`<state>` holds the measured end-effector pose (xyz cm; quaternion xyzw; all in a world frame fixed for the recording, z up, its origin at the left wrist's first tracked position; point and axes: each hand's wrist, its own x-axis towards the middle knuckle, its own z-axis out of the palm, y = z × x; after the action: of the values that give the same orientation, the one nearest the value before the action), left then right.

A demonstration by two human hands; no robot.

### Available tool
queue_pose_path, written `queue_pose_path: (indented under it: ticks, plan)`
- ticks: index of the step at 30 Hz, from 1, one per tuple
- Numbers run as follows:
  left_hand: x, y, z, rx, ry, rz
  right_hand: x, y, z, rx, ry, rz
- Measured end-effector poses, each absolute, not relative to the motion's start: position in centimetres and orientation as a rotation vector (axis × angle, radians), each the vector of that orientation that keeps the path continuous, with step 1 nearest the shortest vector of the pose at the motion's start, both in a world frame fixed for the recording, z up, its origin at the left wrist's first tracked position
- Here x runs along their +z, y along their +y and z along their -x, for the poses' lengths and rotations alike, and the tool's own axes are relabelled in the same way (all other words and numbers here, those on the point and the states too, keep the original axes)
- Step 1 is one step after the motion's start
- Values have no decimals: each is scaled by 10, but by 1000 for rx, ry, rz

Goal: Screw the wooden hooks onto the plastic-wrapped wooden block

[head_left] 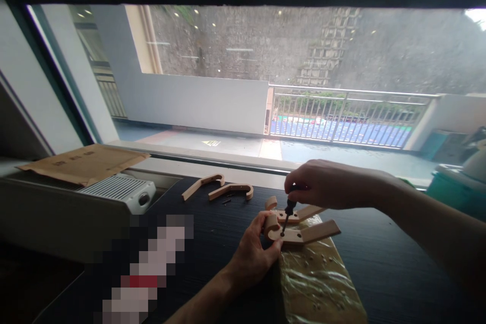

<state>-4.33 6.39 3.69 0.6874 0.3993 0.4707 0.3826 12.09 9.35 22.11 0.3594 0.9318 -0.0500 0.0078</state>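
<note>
A big window (212, 104) is filling the far side, with a black desk (205, 243) running below it. A plastic-wrapped slab (322, 288) is lying near right. The right hand (317, 182) is hanging over its far end; the left hand (256, 250) is pinching the near hook (311, 233) lying there, by its curl (271, 225). I'm guessing the wood's feeling light and stiff, but the plastic's looking slippery, so that curl is making a decent hold. The right hand is gripping a screwdriver (290, 207), tip sitting at the hook's left hole (282, 235).

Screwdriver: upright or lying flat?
Upright, slightly tilted: the right hand grips the screwdriver from above, its shaft pointing down onto the nearest wooden hook.
</note>
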Motion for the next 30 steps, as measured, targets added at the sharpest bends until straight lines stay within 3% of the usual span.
queue_pose_path:
  ticks: [30]
  plan:
    - [40, 63, 45, 1206, 1006, -1740, 223, 93, -123, -174, 2905, -1178]
